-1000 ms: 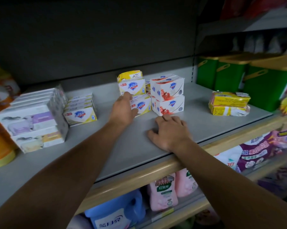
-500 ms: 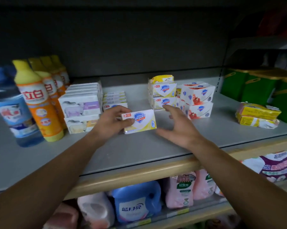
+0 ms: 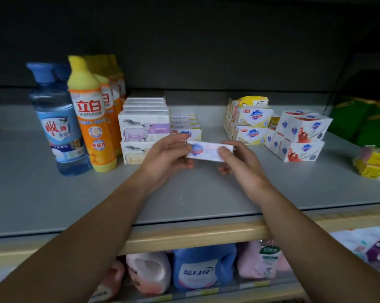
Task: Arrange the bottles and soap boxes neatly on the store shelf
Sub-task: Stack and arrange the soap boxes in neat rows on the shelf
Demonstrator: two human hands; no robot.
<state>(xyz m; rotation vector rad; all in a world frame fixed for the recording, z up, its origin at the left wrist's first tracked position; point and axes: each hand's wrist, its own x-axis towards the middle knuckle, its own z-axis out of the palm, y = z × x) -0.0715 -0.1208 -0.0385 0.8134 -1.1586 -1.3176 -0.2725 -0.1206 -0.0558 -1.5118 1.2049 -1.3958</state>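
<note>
Judging from how the shelf (image 3: 53, 200) looks, the tidying is partly done: at ten o'clock the blue bottle (image 3: 59, 125) and a file of orange bottles (image 3: 93, 125) stand upright in rows, and just beside them, toward eleven o'clock, the sheep-print soap boxes (image 3: 144, 127) sit stacked and squared, with a low row of yellow soap boxes (image 3: 185, 125) behind the hands. At one o'clock a second cluster of yellow boxes (image 3: 251, 125) and the red-print boxes (image 3: 300, 136) is looser, some turned at an angle, and at three o'clock the yellow wrapped bars (image 3: 375, 165) lie apart near the edge; these look like the work still left. The soap box in hand (image 3: 206, 150) is held above the shelf at the centre, between the two groups, touching neither. The left hand (image 3: 167, 158) pinches its left end, thumb under and fingers over; the right hand (image 3: 239, 160) grips the right end the same way. The box is blurred: a flat, light carton with a blue shield mark and pinkish lettering, its narrow face tipped toward the camera. It looks rigid and light, easy to slot in.
</note>
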